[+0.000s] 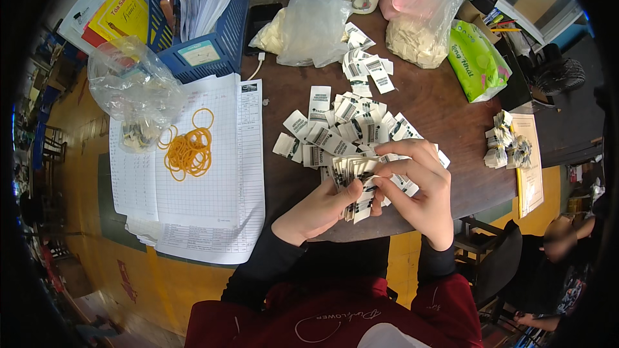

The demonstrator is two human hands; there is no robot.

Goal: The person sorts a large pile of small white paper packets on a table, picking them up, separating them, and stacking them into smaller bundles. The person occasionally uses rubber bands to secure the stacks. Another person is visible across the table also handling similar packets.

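My left hand [317, 211] is closed around a thick stack of small white printed labels [348, 169], its thumb pressed on the near side. The stack stands on edge near the table's front edge, its top edges fanned slightly. Thumb and index finger of my right hand [422, 190] pinch together at the stack's right side, on a label there. Just beyond both hands lies a loose pile of the same labels [329, 138], some face up with dark print. A smaller scatter of labels [379, 74] lies farther back.
Left are paper sheets [219, 200] with orange rubber bands [188, 154] and a clear bag [132, 84]. A blue file holder [201, 55], a white plastic bag [316, 29], a bag of labels [419, 42] and a green tissue pack [476, 61] stand behind. Bundled labels [506, 145] lie right; a person [548, 264] sits beyond.
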